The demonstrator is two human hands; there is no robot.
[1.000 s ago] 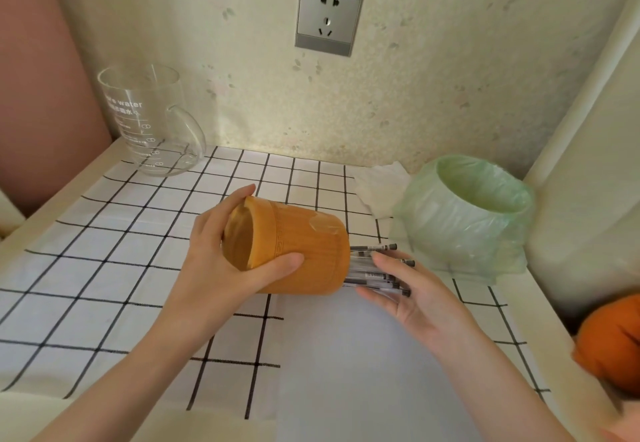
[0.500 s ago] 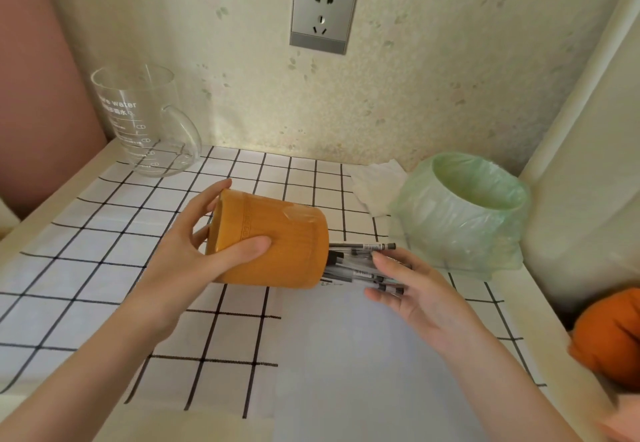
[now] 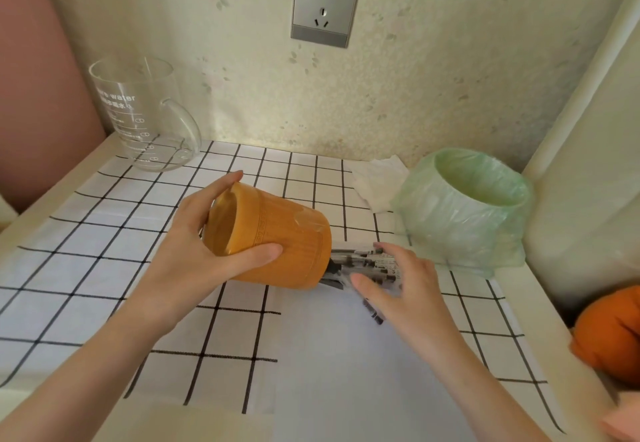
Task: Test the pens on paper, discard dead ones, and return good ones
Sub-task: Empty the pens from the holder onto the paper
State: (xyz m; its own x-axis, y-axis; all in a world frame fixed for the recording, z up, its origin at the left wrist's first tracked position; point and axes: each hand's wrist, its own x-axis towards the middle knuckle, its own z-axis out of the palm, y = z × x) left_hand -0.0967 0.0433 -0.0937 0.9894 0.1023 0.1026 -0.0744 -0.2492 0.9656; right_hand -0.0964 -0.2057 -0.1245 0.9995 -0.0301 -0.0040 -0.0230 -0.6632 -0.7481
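Note:
My left hand [image 3: 194, 254] grips an orange pen holder [image 3: 277, 233], tipped on its side above the checked cloth with its mouth pointing right. Several clear pens with black caps [image 3: 360, 261] stick out of that mouth onto a white sheet of paper [image 3: 346, 355]. My right hand [image 3: 412, 285] lies over the bunch, fingers above and thumb at its near side, holding the pens. One pen pokes out below this hand. A small bin lined with a green bag [image 3: 460, 226] stands just right of the pens.
A glass measuring mug [image 3: 138, 115] stands at the back left corner. A crumpled white tissue [image 3: 377, 178] lies behind the bin by the wall. An orange cloth object [image 3: 609, 334] sits off the table's right edge. A wall socket [image 3: 325, 1] is overhead.
My left hand tilted the holder further and drew it back to the left. The pens slid further out, and my right hand turned from cupping them underneath to closing over them.

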